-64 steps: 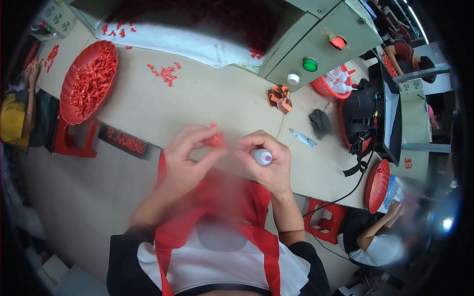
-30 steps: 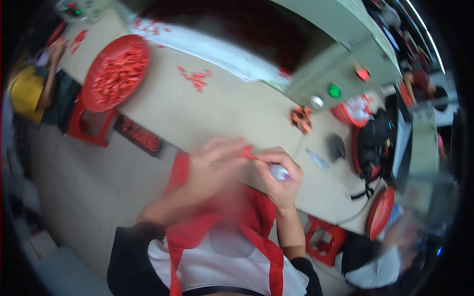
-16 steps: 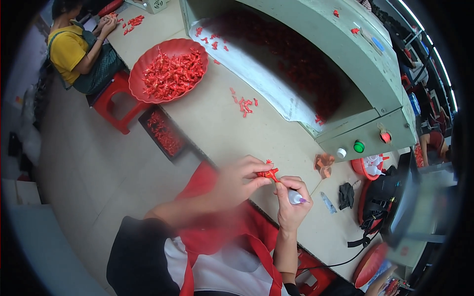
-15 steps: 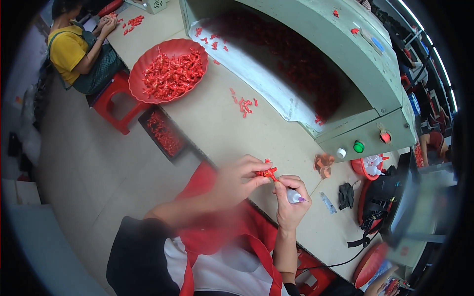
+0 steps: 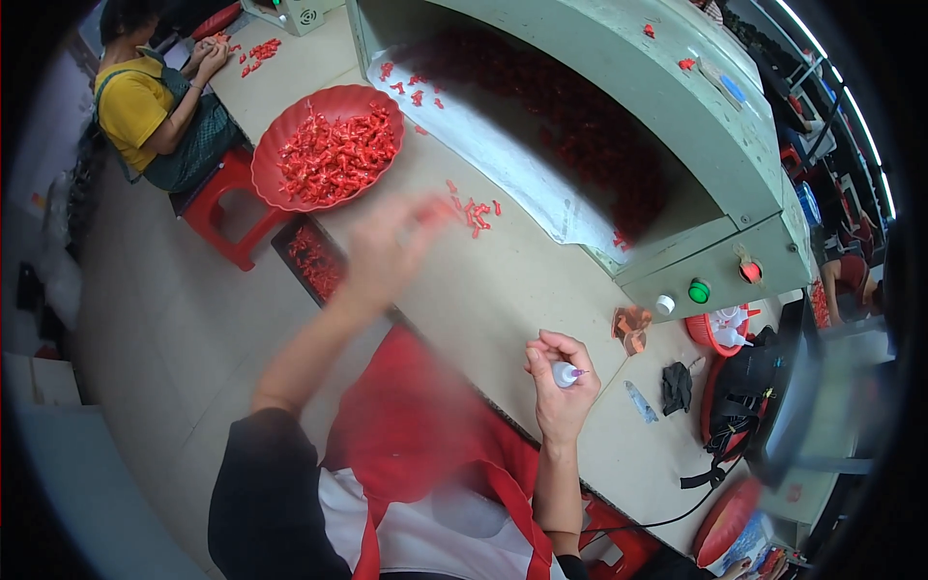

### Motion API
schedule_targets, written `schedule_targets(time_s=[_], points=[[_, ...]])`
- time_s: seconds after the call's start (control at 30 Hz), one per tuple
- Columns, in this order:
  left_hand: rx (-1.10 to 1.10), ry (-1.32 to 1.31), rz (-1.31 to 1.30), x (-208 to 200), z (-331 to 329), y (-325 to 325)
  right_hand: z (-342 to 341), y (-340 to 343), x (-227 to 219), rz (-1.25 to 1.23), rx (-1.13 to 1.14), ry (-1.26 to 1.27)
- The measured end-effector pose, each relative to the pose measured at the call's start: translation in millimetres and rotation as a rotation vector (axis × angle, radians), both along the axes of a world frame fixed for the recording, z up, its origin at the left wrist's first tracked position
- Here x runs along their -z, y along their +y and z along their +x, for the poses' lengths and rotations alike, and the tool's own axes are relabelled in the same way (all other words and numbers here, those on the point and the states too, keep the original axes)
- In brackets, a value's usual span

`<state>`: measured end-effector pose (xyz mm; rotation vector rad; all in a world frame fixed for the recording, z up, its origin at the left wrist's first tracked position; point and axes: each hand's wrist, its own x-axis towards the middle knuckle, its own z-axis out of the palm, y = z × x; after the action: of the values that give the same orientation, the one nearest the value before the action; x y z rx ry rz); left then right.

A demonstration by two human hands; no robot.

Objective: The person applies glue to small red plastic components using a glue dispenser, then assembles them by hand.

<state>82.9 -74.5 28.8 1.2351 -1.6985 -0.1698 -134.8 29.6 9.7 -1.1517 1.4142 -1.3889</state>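
My left hand (image 5: 389,249) is smeared by motion as it reaches over the table beside a few loose small red plastic pieces (image 5: 476,216). At its fingertips a blurred small red figure (image 5: 436,210) shows, its shape hard to make out. My right hand (image 5: 563,394) is closed round a small white squeeze bottle (image 5: 564,374) with a thin purple nozzle tip that points right. This hand stays above the near part of the table, and its thumb and forefinger meet with nothing visible between them. A scalloped red bowl (image 5: 259,164) heaped with red pieces stands left of my left hand.
A pale green machine (image 5: 667,77) with a hollow full of red pieces spans the back, white cloth (image 5: 464,126) along its edge. A dark tray (image 5: 287,253) sits below the bowl. At right are a red basket (image 5: 703,332) of bottles and a black bag (image 5: 739,387). Another person (image 5: 145,106) sits far left.
My left hand has left my right hand and swung up and left toward the loose red pieces, carrying the red figure. My right hand keeps the bottle, almost in place.
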Motion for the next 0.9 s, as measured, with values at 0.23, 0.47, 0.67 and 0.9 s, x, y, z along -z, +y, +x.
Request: schedule_targets(time_s=[0.23, 0.47, 0.67, 0.9], points=[[-0.411, -0.66, -0.068, 10, 99, -86, -21, 10, 20, -0.055, -0.045, 0.16], [-0.297, -0.695, 0.063, 5, 98, -82, -33, 16, 16, -0.015, -0.045, 0.189], [-0.343, -0.686, 0.096, 5, 144, -118, -40, 16, 19, 0.008, -0.015, 0.146], [-0.257, -0.446, -0.126, 2, 82, -188, -41, 12, 20, 0.035, -0.017, 0.154]])
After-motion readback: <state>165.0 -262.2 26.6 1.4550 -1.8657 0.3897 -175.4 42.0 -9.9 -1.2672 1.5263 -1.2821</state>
